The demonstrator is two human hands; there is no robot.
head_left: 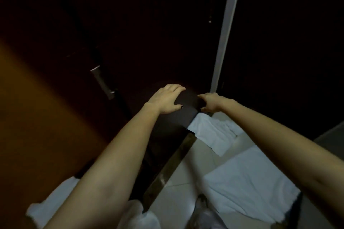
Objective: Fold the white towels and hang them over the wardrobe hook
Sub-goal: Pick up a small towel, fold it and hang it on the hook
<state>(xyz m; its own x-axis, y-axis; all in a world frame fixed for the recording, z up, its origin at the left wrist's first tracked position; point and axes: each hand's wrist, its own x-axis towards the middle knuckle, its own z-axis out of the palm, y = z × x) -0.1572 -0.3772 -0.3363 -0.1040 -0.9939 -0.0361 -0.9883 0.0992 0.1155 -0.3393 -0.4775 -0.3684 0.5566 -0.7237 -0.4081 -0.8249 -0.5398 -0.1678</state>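
Note:
My left hand [167,99] lies flat with spread fingers against a dark wardrobe door [130,33]. My right hand [209,102] is just to its right, fingers curled at the door's edge, pinching the top of a white towel [210,134] that hangs down from there. A second white towel [251,186] lies folded lower right under my right forearm. More white cloth [48,204] shows at the lower left beneath my left arm. No hook is visible in the dark.
A metal door handle [102,82] sticks out left of my hands. A pale vertical strip [223,33] runs up beside the door. Pale floor tiles [186,173] and a shoe [201,208] lie below. An orange-lit wall [28,117] is on the left.

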